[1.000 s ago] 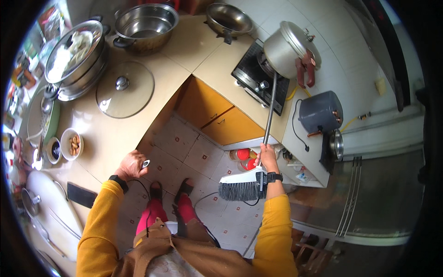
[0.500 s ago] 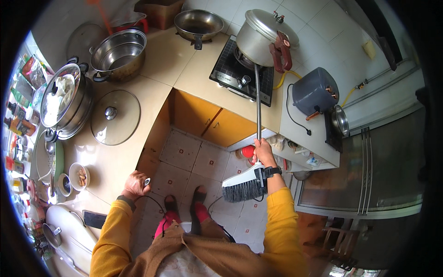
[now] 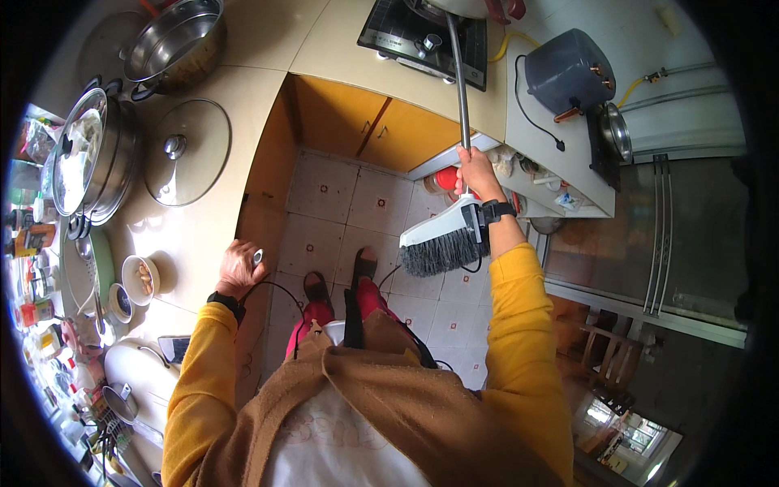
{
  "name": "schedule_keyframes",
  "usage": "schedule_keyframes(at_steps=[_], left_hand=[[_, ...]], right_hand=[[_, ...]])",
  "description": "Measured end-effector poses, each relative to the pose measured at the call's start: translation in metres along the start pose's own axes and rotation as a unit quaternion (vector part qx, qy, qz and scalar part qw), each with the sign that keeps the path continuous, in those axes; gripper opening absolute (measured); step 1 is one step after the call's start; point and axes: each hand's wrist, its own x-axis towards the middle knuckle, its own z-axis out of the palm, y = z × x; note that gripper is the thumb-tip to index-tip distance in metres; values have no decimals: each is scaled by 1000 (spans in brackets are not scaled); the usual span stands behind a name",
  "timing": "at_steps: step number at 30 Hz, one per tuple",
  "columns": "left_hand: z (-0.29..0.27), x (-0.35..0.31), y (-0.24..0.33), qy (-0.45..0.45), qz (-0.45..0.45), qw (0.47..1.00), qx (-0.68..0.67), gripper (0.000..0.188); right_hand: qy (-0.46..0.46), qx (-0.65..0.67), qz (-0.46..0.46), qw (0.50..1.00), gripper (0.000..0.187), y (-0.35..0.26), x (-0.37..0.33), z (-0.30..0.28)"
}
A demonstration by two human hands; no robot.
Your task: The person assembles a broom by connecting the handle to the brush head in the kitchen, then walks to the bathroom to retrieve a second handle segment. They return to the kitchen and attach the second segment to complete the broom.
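Observation:
My right hand [image 3: 477,174] is closed round the grey metal pole of a broom [image 3: 462,97], just beyond its head. The white broom head with dark grey bristles [image 3: 442,253] lies nearest me, beside my wrist, and the pole runs away toward the stove. My left hand [image 3: 238,266] is a fist by the left counter's edge. A small pale, rounded end shows at that fist; the rest of what it grips is hidden. Black straps circle both wrists, and a thin black cable hangs from the left one.
On the left counter [image 3: 191,243] stand a steamer pot [image 3: 118,166], a glass lid [image 3: 187,154], a bowl [image 3: 141,280] and a phone [image 3: 174,349]. Ahead are orange cabinets [image 3: 337,114] and a gas stove [image 3: 422,40]. A grey appliance [image 3: 568,73] sits right, above open shelves. My feet stand on floor tiles [image 3: 324,191].
My view has tilted down toward my body, so counters and stove sit higher in the picture. Both hands keep their closed grips, and the broom stays in my right hand.

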Motion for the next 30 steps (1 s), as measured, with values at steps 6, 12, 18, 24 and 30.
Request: schedule_keyframes(at_steps=[6, 12, 18, 24, 30], left_hand=[[-3, 0, 2, -3, -3, 1000, -2, 23], [-4, -1, 2, -30, -24, 999, 2, 24], [-1, -1, 1, -29, -24, 999, 5, 23], [-1, 1, 1, -24, -14, 1000, 3, 23], [-3, 1, 4, 6, 4, 1000, 5, 23]], right_hand=[[-4, -7, 10, 1000, 30, -4, -4, 3], [-8, -13, 17, 1000, 34, -5, -4, 3], [-12, -25, 10, 1000, 35, -2, -1, 4], [-11, -31, 14, 999, 35, -4, -1, 4], [-8, -13, 10, 1000, 35, 4, 5, 5]])
